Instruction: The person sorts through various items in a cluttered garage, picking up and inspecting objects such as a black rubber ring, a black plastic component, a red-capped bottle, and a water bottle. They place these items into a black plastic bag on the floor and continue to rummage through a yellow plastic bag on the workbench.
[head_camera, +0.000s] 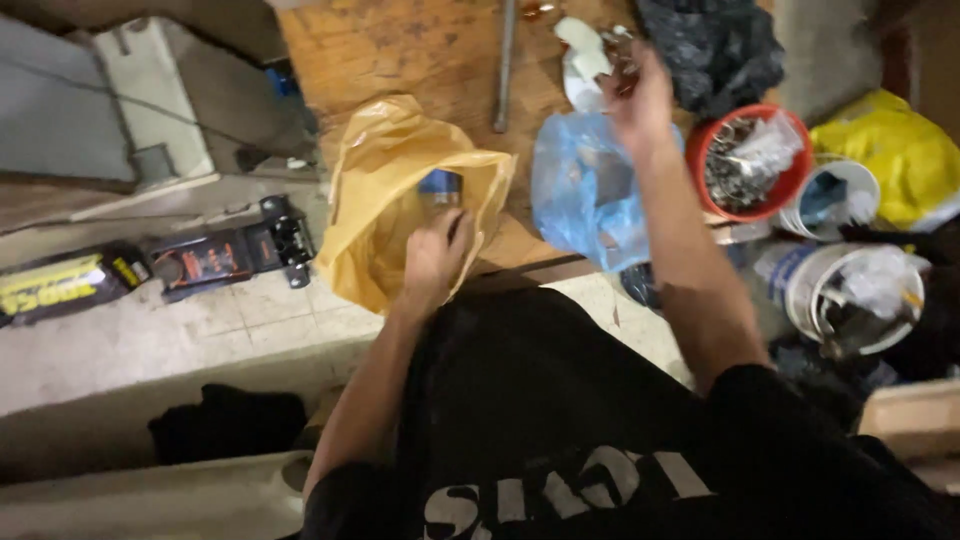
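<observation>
Left hand (435, 258) is down at the mouth of the orange-yellow plastic bag (385, 190), fingers curled over the near rim and clamped on it, arm bent at the elbow. Inside the bag, just beyond those fingers, sits a small blue package (440, 183); shape unclear. Right hand (640, 100) is stretched well forward, arm nearly straight, blurred; fingers look closed round a few small metal bits (622, 62), but can't tell for sure. Hands are well apart. Between them, closer to the right forearm, lies a translucent blue bag (580, 190) on the wooden board (400, 50). Right of the right wrist: red bucket (752, 160) full of metal parts, then white tubs (850, 290) and a yellow bag (890, 150). Beyond the right hand, a black bag (715, 45). Far left of the left hand, a black floor jack (225, 255) with yellow labelling.
</observation>
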